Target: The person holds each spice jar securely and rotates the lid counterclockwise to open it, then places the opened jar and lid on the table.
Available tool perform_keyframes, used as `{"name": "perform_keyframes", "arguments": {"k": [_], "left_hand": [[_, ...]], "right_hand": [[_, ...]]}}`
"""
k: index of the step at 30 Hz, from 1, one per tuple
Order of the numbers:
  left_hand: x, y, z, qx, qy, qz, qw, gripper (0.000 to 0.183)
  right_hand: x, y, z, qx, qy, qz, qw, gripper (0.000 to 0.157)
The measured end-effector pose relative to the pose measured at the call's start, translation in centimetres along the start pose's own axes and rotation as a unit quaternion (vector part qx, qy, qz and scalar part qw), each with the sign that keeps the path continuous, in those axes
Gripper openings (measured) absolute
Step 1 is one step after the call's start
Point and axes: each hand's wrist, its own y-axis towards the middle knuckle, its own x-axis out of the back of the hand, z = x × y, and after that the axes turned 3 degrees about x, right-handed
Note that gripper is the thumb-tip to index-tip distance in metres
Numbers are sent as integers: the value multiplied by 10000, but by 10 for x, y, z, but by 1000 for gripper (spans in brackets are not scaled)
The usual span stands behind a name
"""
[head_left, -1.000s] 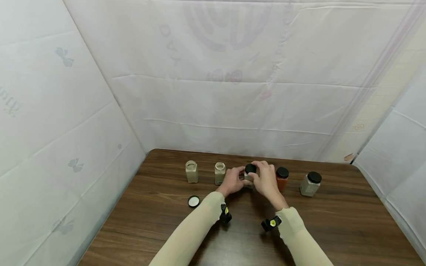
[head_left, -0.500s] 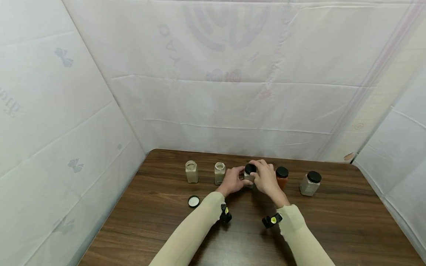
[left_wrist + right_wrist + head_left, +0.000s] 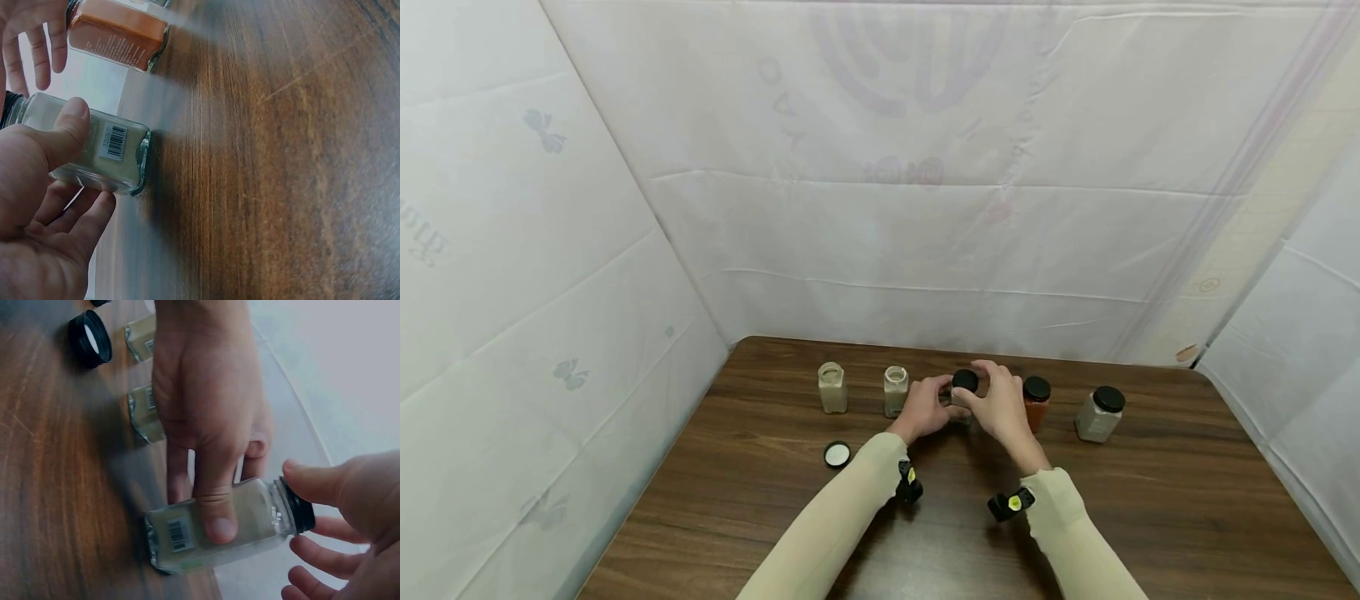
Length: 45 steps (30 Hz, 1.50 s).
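Note:
A square glass spice jar (image 3: 250, 512) with pale powder and a barcode label stands upright on the table. My left hand (image 3: 922, 408) grips its body, thumb on one face and fingers on the opposite side. The black screw lid (image 3: 965, 381) sits on the jar's neck, and some glass neck shows below it in the right wrist view. My right hand (image 3: 1002, 408) holds this lid at its edge between thumb and fingers. In the left wrist view the right hand's fingers (image 3: 57, 47) reach down near the lid, which is partly cut off there.
Two lidless jars of pale powder, one jar (image 3: 832, 388) farther left and another jar (image 3: 896, 392) beside my left hand, stand on the brown table (image 3: 737, 500). An upturned black lid (image 3: 837, 454) lies nearer me. Rightward are a lidded orange-red jar (image 3: 1035, 404) and a lidded pale jar (image 3: 1099, 415).
My right hand has turned back and forth slightly at the lid, its thumb now farther left across the front edge. My left hand and the jar have stayed in place.

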Motion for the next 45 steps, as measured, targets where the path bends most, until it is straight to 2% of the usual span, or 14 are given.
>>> {"name": "perform_keyframes", "arguments": {"k": [5, 15, 32, 45], "left_hand": [[0, -1, -1, -23, -29, -51, 10000, 44], [0, 0, 0, 35, -37, -23, 10000, 44], [-1, 0, -1, 68, 32, -22, 10000, 45], [-2, 2, 2, -42, 135, -59, 9999, 48]], "right_hand": [[-5, -1, 0, -193, 107, -337, 9992, 52], [-9, -3, -1, -213, 158, -526, 9983, 46], [-10, -2, -1, -106, 202, -381, 9990, 43], [-5, 1, -8, 267, 152, -143, 9994, 43]]}}
